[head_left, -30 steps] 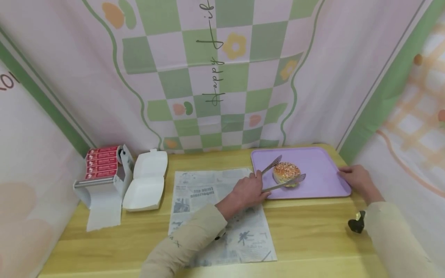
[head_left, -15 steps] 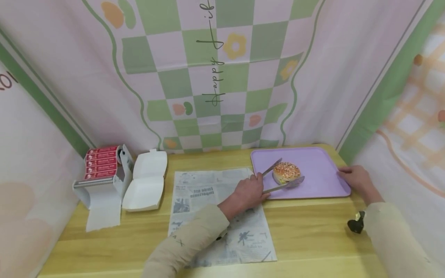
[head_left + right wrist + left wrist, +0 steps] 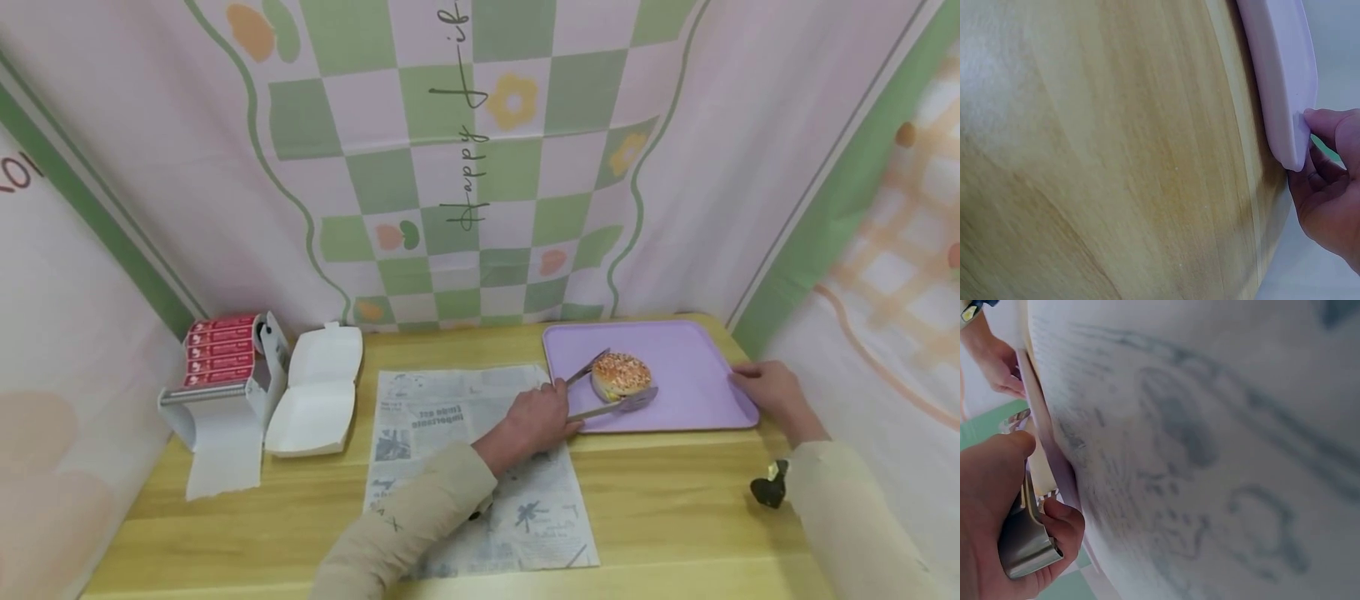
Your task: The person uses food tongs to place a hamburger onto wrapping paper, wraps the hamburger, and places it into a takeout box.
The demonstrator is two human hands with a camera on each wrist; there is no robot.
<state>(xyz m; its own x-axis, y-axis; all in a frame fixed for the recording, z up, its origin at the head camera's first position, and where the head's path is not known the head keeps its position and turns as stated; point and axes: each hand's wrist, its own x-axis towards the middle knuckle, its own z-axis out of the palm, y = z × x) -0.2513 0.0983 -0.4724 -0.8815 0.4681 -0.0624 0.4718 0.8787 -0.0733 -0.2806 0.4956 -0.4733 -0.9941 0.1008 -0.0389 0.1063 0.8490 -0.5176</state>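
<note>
My left hand (image 3: 534, 419) grips metal tongs (image 3: 1025, 540) by their bent end, thumb on one side and fingers curled on the other. The tongs' two arms straddle a burger (image 3: 622, 375) with a seeded bun, one tip at its far left side and the other along its near side. Beneath the burger is a purple tray (image 3: 697, 367), at the back right of the wooden table. My right hand (image 3: 771, 396) pinches the tray's right edge between thumb and fingers, as the right wrist view shows close up.
A sheet of newsprint paper (image 3: 442, 467) lies mid-table under my left forearm. Further left stand an unfolded white takeaway box (image 3: 315, 392) and a dispenser (image 3: 272, 367) with a roll of red labels (image 3: 220, 350). Patterned curtains (image 3: 510, 167) close in the back and sides.
The tongs have dropped slightly, their tips now lower beside the bun and a little nearer each other. The head view has shifted slightly. My right hand stays at the tray's edge.
</note>
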